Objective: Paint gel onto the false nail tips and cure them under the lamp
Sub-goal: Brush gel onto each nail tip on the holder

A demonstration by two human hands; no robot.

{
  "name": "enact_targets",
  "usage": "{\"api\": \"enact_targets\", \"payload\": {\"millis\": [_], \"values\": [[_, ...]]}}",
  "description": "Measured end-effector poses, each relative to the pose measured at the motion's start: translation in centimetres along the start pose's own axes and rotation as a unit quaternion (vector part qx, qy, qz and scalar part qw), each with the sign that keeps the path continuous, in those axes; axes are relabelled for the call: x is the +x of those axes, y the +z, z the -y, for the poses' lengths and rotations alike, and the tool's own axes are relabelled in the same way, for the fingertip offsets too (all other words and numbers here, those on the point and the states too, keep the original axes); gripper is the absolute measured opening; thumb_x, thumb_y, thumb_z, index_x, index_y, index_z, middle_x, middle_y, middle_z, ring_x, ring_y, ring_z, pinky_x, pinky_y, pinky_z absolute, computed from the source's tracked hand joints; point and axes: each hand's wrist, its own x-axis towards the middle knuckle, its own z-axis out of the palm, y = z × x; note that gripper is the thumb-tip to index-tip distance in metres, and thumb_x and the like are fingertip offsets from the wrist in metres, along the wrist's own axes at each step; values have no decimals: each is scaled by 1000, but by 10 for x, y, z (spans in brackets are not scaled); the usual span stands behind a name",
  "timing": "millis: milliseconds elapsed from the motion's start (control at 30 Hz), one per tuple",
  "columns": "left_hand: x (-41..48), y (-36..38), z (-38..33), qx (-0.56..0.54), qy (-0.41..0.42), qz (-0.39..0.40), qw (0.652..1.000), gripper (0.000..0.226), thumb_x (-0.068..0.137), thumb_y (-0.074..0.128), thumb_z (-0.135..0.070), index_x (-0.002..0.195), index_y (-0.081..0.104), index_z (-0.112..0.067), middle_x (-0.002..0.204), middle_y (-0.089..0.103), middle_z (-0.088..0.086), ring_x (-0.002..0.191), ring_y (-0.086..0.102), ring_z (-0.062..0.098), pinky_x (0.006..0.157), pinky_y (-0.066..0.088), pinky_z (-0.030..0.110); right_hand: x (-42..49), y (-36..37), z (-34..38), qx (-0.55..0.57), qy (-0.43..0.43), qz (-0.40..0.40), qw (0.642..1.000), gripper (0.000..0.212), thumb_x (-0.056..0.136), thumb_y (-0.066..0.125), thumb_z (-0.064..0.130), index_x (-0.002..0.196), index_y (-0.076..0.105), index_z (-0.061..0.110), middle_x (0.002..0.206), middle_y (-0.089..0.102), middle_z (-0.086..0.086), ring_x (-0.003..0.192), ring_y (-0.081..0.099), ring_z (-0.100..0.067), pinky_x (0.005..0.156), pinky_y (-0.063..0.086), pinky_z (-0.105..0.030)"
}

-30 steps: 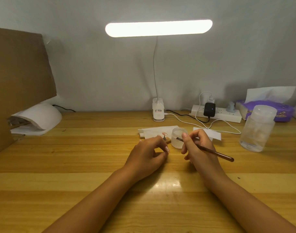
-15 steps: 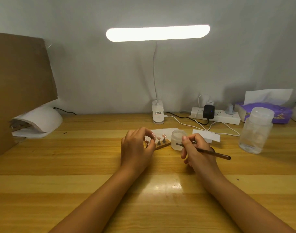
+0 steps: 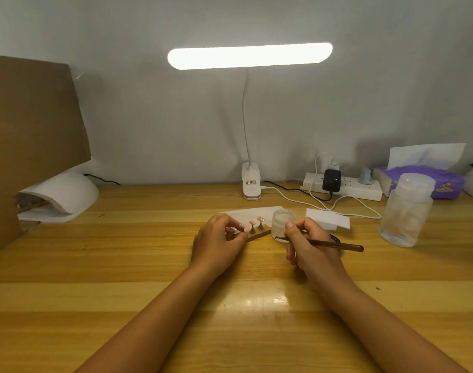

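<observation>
The left grip (image 3: 219, 244) is resting on the bench (image 3: 109, 265) with its fingers curled. Its thumb and fingertips are pinching a dark stand (image 3: 231, 234) at the end of a wooden strip (image 3: 262, 234). The fingers are covering the top of that stand, so it cannot be told whether a tip is sitting on it.

Just to the right of this grip, two pink false nail tips (image 3: 260, 218) are standing upright on their own small stands along the same strip, apart from both grips.

The right grip (image 3: 310, 244) is clamping a brown brush (image 3: 337, 245) pen-fashion between thumb and forefinger. The handle is running out past the back of the grip to the right. The dark bristle end is pointing toward the left grip, low beside the foot of a frosted jar (image 3: 283, 219) and short of the tips. The jar is sitting open just beyond the right grip's thumb.

A white tissue (image 3: 246, 211) is lying beyond both grips, and a white card (image 3: 328, 219) is lying just beyond the right one. A clear bottle (image 3: 404, 211) is standing well to the right of the right grip. A power strip (image 3: 345, 188) and a purple tissue pack (image 3: 445, 181) are sitting further back against the wall.

A lit desk lamp (image 3: 250, 56) is glowing above and beyond both grips. A white curing lamp (image 3: 65, 188) is sitting far to the left of the left grip, beside a cardboard sheet (image 3: 33, 125).
</observation>
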Motion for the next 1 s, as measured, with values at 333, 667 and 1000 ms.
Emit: {"api": "enact_targets", "payload": {"millis": [333, 667, 1000], "values": [[-1, -3, 2, -6, -22, 20, 1000, 25, 84, 74, -32, 104, 60, -31, 94, 61, -18, 90, 58, 8, 69, 41, 24, 1, -1, -2, 13, 8, -6, 1000, 24, 100, 48, 34, 89, 60, 16, 54, 61, 7, 48, 55, 2, 45, 40, -13], [13, -29, 8, -24, 4, 135, 991, 30, 83, 75, -21, 106, 60, -30, 100, 64, -8, 88, 57, 9, 75, 46, 23, 1, -1, -1, 9, 5, -21, 1000, 29, 99, 45, 42, 90, 59, 18, 55, 62, 7, 48, 55, 2, 45, 41, -14], [5, -7, -1, 150, 111, -13, 982, 15, 88, 65, -40, 102, 64, -35, 124, 51, -12, 121, 40, 10, 100, 27, 32, -1, 0, 3, -1, -4, -26, 1000, 30, 97, 45, 46, 93, 57, 19, 55, 61, 6, 50, 56, 1, 54, 43, -23]]}}
